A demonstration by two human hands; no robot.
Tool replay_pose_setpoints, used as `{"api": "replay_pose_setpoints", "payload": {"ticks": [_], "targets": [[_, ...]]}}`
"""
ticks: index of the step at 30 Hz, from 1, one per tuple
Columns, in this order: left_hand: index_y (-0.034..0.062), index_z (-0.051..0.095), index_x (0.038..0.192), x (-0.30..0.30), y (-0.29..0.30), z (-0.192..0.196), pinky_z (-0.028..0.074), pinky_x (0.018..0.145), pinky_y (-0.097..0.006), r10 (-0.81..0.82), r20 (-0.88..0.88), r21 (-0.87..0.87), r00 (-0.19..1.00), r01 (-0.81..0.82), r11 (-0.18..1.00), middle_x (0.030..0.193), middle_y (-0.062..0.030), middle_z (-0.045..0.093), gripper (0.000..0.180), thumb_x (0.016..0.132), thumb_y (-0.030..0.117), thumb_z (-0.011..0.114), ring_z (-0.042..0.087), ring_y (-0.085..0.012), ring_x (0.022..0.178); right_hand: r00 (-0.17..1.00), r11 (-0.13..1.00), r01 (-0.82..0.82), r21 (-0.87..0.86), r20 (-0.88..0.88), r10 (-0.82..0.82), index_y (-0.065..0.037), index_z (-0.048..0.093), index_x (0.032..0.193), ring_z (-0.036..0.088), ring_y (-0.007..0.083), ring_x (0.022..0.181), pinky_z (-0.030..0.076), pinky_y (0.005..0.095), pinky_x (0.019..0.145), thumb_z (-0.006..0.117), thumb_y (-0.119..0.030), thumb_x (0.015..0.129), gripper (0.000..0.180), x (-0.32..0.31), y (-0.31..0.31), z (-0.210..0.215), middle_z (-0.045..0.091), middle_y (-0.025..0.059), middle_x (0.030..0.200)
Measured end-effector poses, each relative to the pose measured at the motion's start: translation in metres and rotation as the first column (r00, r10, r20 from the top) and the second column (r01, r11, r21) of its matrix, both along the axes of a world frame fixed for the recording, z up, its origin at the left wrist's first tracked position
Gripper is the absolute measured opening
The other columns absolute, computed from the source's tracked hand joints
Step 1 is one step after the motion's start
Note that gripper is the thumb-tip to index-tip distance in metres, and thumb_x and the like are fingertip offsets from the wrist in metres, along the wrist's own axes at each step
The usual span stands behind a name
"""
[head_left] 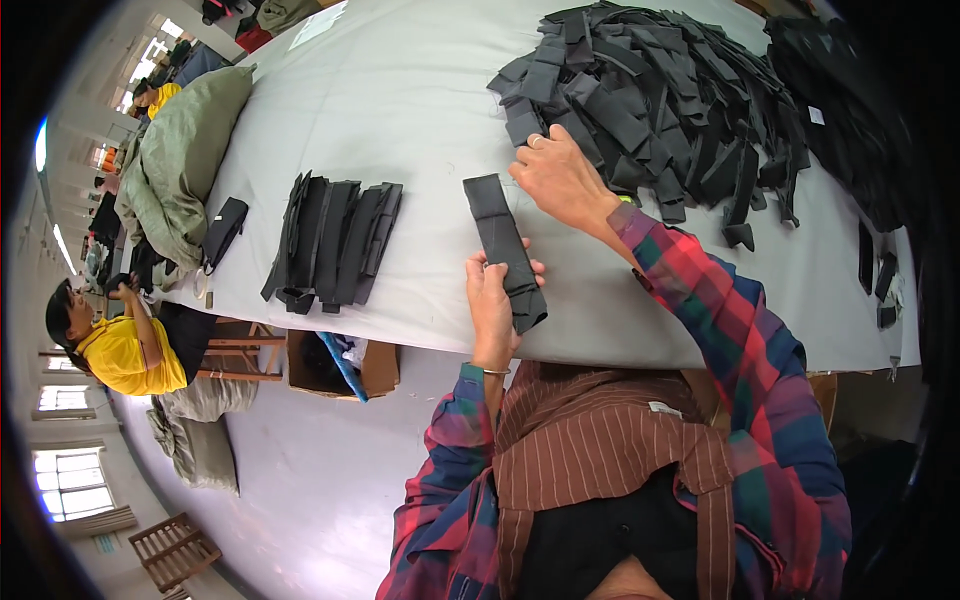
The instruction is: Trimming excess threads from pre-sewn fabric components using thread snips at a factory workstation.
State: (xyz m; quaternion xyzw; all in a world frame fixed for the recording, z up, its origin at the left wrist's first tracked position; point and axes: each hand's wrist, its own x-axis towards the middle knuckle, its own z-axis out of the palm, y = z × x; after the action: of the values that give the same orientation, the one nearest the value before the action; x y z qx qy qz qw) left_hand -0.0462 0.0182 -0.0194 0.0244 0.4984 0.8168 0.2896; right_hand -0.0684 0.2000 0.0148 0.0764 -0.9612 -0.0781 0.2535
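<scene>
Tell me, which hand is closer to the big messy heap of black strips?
Right. The right hand reaches up to the edge of the heap of black strips, fingers touching it. The left hand is lower, near the table edge, holding a flat black strip.

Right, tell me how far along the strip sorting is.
Done: a neat row of black strips lies on the grey table. In hand: the left hand holds a small stack of strips, while the right hand reaches into the loose pile. Left: that pile is large.
</scene>
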Motion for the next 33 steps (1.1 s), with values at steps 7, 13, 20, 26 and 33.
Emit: {"api": "replay_pose_setpoints", "payload": {"ticks": [7, 13, 20, 26, 33], "targets": [[0.0028, 0.035, 0.104, 0.002, -0.003, 0.007, 0.051, 0.061, -0.033, -0.008, 0.004, 0.075, 1.000, 0.008, 0.997, 0.112, -0.0231, 0.056, 0.018, 0.086, 0.006, 0.034, 0.057, -0.0225, 0.072, 0.995, 0.996, 0.064, -0.063, 0.082, -0.059, -0.011, 0.066, 0.077, 0.057, 0.0174, 0.080, 0.037, 0.0331, 0.073, 0.062, -0.008, 0.071, 0.009, 0.008, 0.010, 0.011, 0.061, 0.0010, 0.074], [0.0070, 0.031, 0.103, 0.000, -0.004, 0.008, 0.050, 0.058, -0.030, -0.016, -0.009, 0.121, 1.000, 0.017, 0.993, 0.109, -0.0190, 0.057, 0.016, 0.088, 0.005, 0.036, 0.057, -0.0186, 0.070, 0.999, 0.995, 0.038, -0.097, -0.011, -0.039, -0.012, 0.066, 0.083, 0.055, 0.0167, 0.079, 0.036, 0.0331, 0.072, 0.060, -0.001, 0.070, 0.018, 0.022, 0.014, 0.016, 0.060, -0.0014, 0.076], [0.0071, 0.031, 0.103, 0.009, -0.004, 0.013, 0.050, 0.058, -0.030, -0.019, -0.014, 0.109, 1.000, 0.021, 0.994, 0.109, -0.0187, 0.057, 0.016, 0.088, 0.005, 0.036, 0.057, -0.0186, 0.070, 0.998, 0.999, -0.009, -0.041, -0.060, 0.006, -0.012, 0.064, 0.082, 0.056, 0.0168, 0.081, 0.036, 0.0331, 0.072, 0.059, -0.001, 0.070, 0.017, 0.014, 0.007, 0.013, 0.056, 0.0000, 0.072], [0.0062, 0.035, 0.105, 0.018, -0.006, 0.013, 0.048, 0.060, -0.028, -0.022, -0.101, 0.063, 0.995, 0.029, 0.998, 0.106, -0.0164, 0.056, 0.019, 0.088, 0.006, 0.044, 0.054, -0.0162, 0.072, 0.983, 0.995, 0.096, 0.000, 0.156, -0.095, -0.010, 0.066, 0.077, 0.058, 0.0197, 0.074, 0.039, 0.0351, 0.070, 0.062, -0.008, 0.073, 0.006, 0.029, 0.011, 0.013, 0.060, 0.0019, 0.070], [0.0053, 0.041, 0.104, 0.036, 0.001, -0.004, 0.041, 0.068, -0.023, -0.118, -0.586, -0.308, 0.802, -0.086, 0.948, 0.091, -0.0038, 0.046, 0.035, 0.080, 0.006, 0.066, 0.044, -0.0104, 0.077, 0.983, -0.229, 0.153, -0.961, 0.123, 0.138, -0.007, 0.058, 0.122, 0.050, 0.0064, 0.088, 0.039, 0.0207, 0.072, 0.062, -0.027, 0.090, 0.038, 0.099, -0.011, 0.021, 0.059, -0.0032, 0.094]]}}
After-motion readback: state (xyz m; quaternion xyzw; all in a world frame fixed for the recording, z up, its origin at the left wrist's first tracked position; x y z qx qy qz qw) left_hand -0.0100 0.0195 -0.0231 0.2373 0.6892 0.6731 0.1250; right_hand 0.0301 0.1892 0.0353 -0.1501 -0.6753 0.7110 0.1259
